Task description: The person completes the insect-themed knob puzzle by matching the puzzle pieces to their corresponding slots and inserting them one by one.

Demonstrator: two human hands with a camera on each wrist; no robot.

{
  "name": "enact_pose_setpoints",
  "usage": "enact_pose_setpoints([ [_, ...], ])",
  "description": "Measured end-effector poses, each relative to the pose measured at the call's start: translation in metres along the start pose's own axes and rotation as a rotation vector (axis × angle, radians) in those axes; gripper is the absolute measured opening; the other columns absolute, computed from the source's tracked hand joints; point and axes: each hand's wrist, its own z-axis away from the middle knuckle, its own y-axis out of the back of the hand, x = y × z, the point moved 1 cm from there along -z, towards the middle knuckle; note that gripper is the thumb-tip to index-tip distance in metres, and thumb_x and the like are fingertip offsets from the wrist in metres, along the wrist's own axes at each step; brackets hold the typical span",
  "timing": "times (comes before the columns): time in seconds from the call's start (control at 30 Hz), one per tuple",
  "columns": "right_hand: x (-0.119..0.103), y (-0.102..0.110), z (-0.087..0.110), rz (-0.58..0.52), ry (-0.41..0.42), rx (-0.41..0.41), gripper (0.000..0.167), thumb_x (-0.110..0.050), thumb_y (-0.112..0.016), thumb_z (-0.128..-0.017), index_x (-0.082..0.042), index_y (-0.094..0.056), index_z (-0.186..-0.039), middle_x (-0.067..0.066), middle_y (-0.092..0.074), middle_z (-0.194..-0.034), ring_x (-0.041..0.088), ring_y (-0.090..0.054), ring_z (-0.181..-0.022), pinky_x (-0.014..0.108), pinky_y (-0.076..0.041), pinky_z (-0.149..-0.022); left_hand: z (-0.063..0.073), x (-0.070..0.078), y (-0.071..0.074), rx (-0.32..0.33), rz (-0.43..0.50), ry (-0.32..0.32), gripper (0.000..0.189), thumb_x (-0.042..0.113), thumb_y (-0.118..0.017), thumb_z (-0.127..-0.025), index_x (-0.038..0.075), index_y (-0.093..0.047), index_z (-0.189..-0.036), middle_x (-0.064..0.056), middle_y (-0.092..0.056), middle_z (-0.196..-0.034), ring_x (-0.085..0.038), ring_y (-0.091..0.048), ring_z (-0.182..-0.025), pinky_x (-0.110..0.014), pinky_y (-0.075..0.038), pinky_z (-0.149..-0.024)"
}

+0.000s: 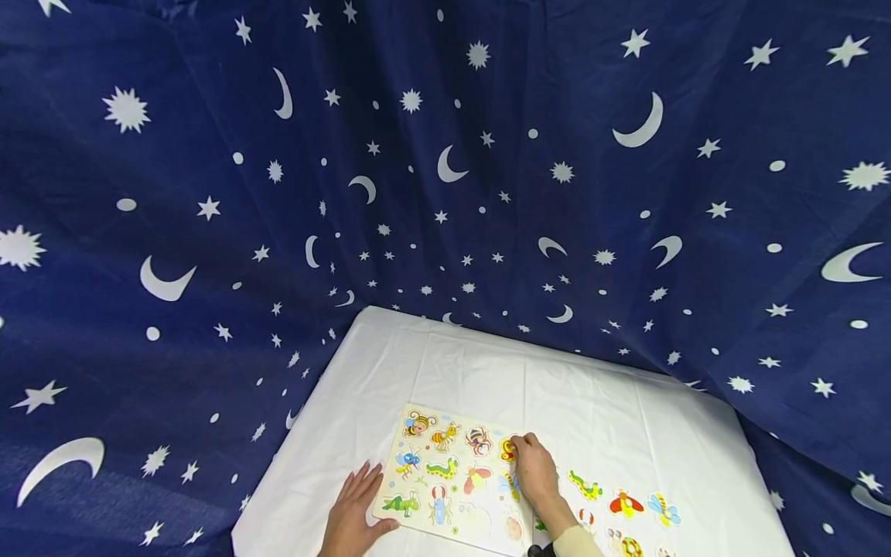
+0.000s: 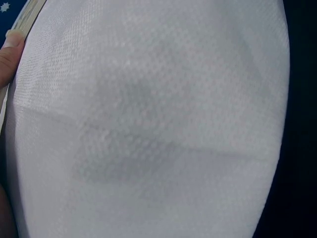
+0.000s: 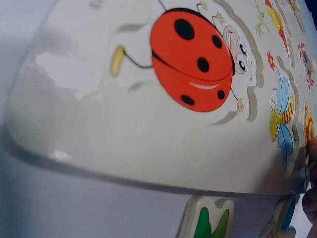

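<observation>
A wooden insect puzzle board [image 1: 452, 534] lies on the white cloth, with pictured recesses and several pieces in it. At its far right corner my right hand [image 1: 539, 472] pinches a yellow-and-red puzzle piece [image 1: 507, 449], partly covered by the fingers. Whether that piece is fully seated cannot be seen. My left hand [image 1: 353, 514] rests with straight fingers at the board's left edge, its thumb [image 2: 15, 42] against the board's side. In the right wrist view, the printed ladybug recess [image 3: 193, 59] and bee recess [image 3: 283, 121] hold no piece.
Loose pieces lie right of the board: a caterpillar [image 1: 585, 485], a red winged insect [image 1: 626, 504], a dragonfly-like one [image 1: 664, 510], a snail [image 1: 630, 547] and others. Blue star-and-moon curtains [image 1: 445, 193] surround the white-covered table [image 1: 320, 410].
</observation>
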Motion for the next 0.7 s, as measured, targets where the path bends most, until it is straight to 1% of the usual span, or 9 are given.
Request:
enact_pose_setpoints([
  [0.13, 0.0, 0.001, 0.002, -0.015, 0.001, 0.025, 0.019, -0.009, -0.071, -0.087, -0.011, -0.072, -0.106, 0.005, -0.064, -0.093, 0.019, -0.064, -0.072, 0.037, -0.057, -0.059, -0.001, 0.0, 0.0, 0.017, -0.014, 0.003, 0.103, 0.082, -0.058, -0.064, 0.013, -0.052, -0.14, 0.004, -0.047, -0.151, -0.026, -0.036, -0.144, -0.009, 0.012, -0.12],
  [0.2, 0.0, 0.001, 0.002, -0.017, 0.001, 0.03, 0.019, -0.009, -0.071, -0.087, -0.011, -0.072, -0.106, 0.005, -0.063, -0.093, 0.017, -0.063, -0.071, 0.035, -0.056, -0.058, -0.002, 0.0, 0.0, 0.022, -0.007, 0.005, 0.103, 0.082, -0.058, -0.064, 0.013, -0.053, -0.14, 0.003, -0.048, -0.15, -0.026, -0.037, -0.144, -0.008, 0.012, -0.12],
  [0.33, 0.002, 0.001, 0.004, -0.025, 0.014, 0.041, 0.02, -0.009, -0.073, -0.086, -0.011, -0.072, -0.106, 0.004, -0.061, -0.094, 0.014, -0.061, -0.068, 0.03, -0.054, -0.055, -0.002, 0.0, 0.0, 0.008, 0.005, 0.011, 0.104, 0.082, -0.059, -0.063, 0.013, -0.053, -0.14, 0.003, -0.048, -0.15, -0.027, -0.037, -0.144, -0.007, 0.013, -0.119],
  [0.4, 0.004, 0.003, 0.005, -0.027, 0.016, 0.052, 0.022, -0.009, -0.074, -0.085, -0.01, -0.07, -0.107, 0.006, -0.06, -0.095, 0.014, -0.061, -0.066, 0.029, -0.053, -0.052, -0.001, 0.0, 0.001, 0.001, 0.012, 0.013, 0.104, 0.082, -0.059, -0.063, 0.012, -0.053, -0.14, 0.003, -0.048, -0.15, -0.027, -0.037, -0.144, -0.007, 0.013, -0.119],
  [0.47, 0.007, 0.005, 0.006, -0.025, -0.01, 0.055, 0.025, -0.011, -0.074, -0.085, -0.009, -0.068, -0.109, 0.008, -0.06, -0.098, 0.015, -0.06, -0.064, 0.028, -0.051, -0.051, -0.001, 0.001, 0.002, -0.006, 0.016, 0.01, 0.103, 0.081, -0.059, -0.064, 0.011, -0.053, -0.14, 0.002, -0.048, -0.15, -0.028, -0.036, -0.144, -0.006, 0.014, -0.119],
  [0.53, 0.012, 0.009, 0.007, -0.018, -0.059, 0.039, 0.028, -0.015, -0.075, -0.085, -0.007, -0.065, -0.111, 0.011, -0.058, -0.102, 0.015, -0.058, -0.063, 0.028, -0.05, -0.05, -0.001, 0.002, 0.002, -0.006, 0.02, 0.008, 0.104, 0.081, -0.06, -0.064, 0.011, -0.053, -0.14, 0.002, -0.048, -0.15, -0.029, -0.036, -0.144, -0.007, 0.014, -0.119],
  [0.63, 0.023, 0.013, 0.009, -0.001, -0.137, -0.003, 0.03, -0.02, -0.072, -0.087, -0.006, -0.064, -0.113, 0.014, -0.057, -0.107, 0.018, -0.058, -0.066, 0.032, -0.052, -0.053, -0.001, 0.002, 0.001, -0.005, 0.006, 0.005, 0.104, 0.082, -0.058, -0.064, 0.011, -0.053, -0.14, 0.002, -0.047, -0.151, -0.028, -0.036, -0.144, -0.006, 0.014, -0.119],
  [0.7, 0.028, 0.016, 0.01, 0.011, -0.174, -0.026, 0.031, -0.022, -0.071, -0.088, -0.004, -0.065, -0.112, 0.016, -0.057, -0.107, 0.02, -0.059, -0.067, 0.035, -0.054, -0.054, -0.001, 0.001, 0.001, 0.013, -0.004, -0.001, 0.104, 0.081, -0.058, -0.064, 0.01, -0.054, -0.139, 0.002, -0.048, -0.15, -0.027, -0.036, -0.144, -0.008, 0.013, -0.12],
])
